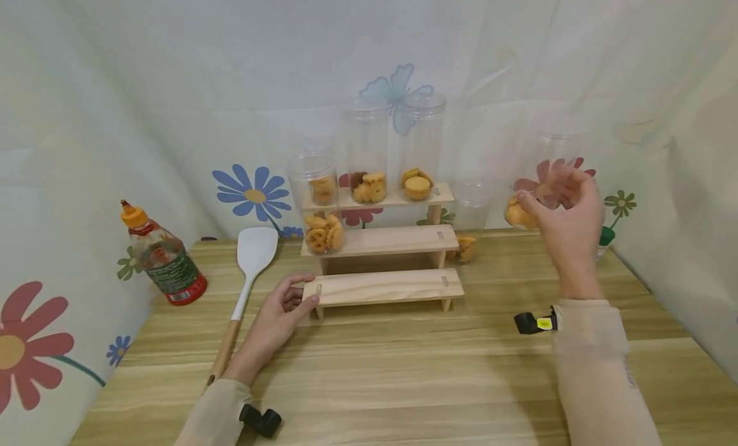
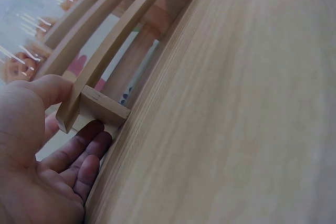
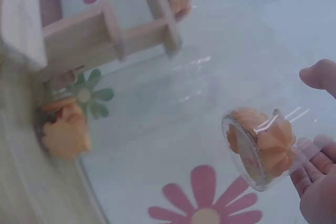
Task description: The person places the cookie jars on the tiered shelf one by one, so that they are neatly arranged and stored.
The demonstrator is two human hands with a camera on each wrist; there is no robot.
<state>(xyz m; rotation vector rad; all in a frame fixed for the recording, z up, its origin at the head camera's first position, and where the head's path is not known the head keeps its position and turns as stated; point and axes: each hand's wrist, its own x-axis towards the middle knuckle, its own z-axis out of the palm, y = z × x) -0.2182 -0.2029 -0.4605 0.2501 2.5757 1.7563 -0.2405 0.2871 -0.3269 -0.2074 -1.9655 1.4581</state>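
My left hand (image 1: 279, 321) grips the left end of a three-tier wooden display shelf (image 1: 383, 288); in the left wrist view its thumb lies over the lowest board and other fingers reach beside the end support (image 2: 105, 103). Raised above the table on the right, my right hand (image 1: 567, 225) holds a clear lidded jar (image 1: 521, 213) with ridged cookies at its bottom. The right wrist view shows this jar (image 3: 265, 150) tilted between thumb and fingers. Three similar jars stand on the top tier, including one with round biscuits (image 1: 418, 186). A jar of pretzel-shaped biscuits (image 1: 324, 233) stands on the middle tier's left end.
Beside the shelf's right side, another cookie jar (image 1: 468, 231) stands on the table. A white spatula (image 1: 256, 250) with a wooden handle lies left of the shelf, near a red sauce bottle (image 1: 167, 263). Flower-printed curtain (image 1: 230, 132) hangs behind. A small green pot (image 1: 605, 238) is partly hidden.
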